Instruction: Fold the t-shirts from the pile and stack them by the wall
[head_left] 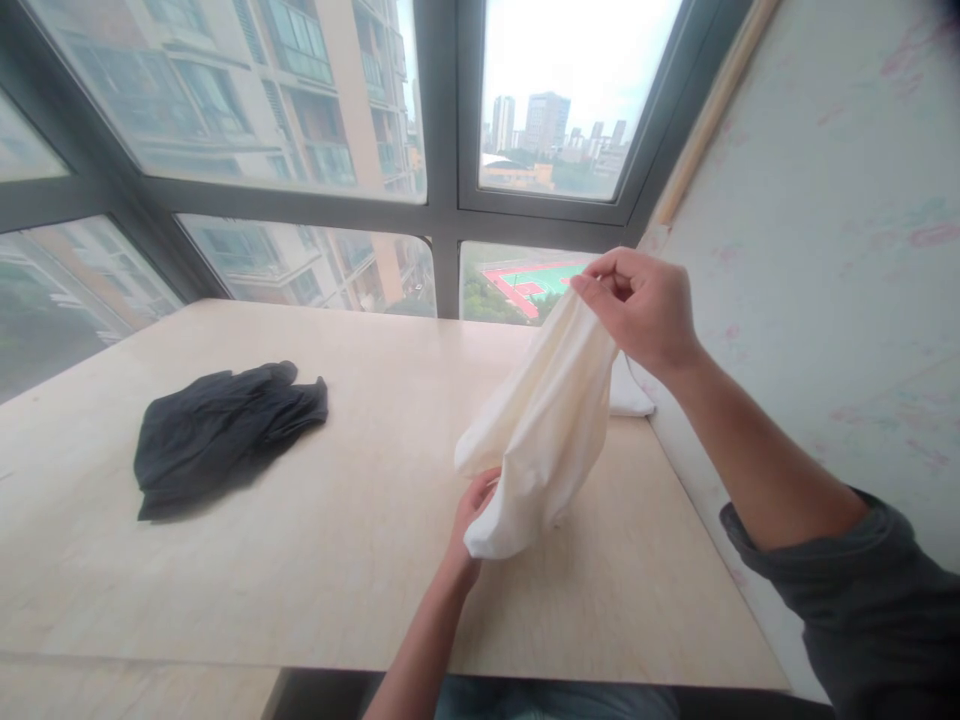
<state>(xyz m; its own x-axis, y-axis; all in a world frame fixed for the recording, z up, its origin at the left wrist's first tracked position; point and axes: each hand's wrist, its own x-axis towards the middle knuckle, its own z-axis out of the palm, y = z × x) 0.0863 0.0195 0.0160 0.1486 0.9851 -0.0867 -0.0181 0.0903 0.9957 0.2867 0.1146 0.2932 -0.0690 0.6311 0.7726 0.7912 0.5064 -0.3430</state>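
A cream-white cloth garment [547, 430] hangs in loose folds over the right half of the table. Its upper end is pinched between the thumb and fingers of my right hand [645, 305], raised near the window's lower edge. Lower down, my left hand [470, 515] grips the garment's bottom left edge; its fingertips are partly hidden by the fabric. The exact kind of garment cannot be made out. Behind it, partly covered, a folded white cloth [630, 390] lies at the table's right edge.
A crumpled black garment [229, 435] lies on the left part of the pale wooden table [360, 570]. Grey-framed windows [442, 120] rise behind the table. A patterned wall [832, 300] runs along the right side, close to my right arm.
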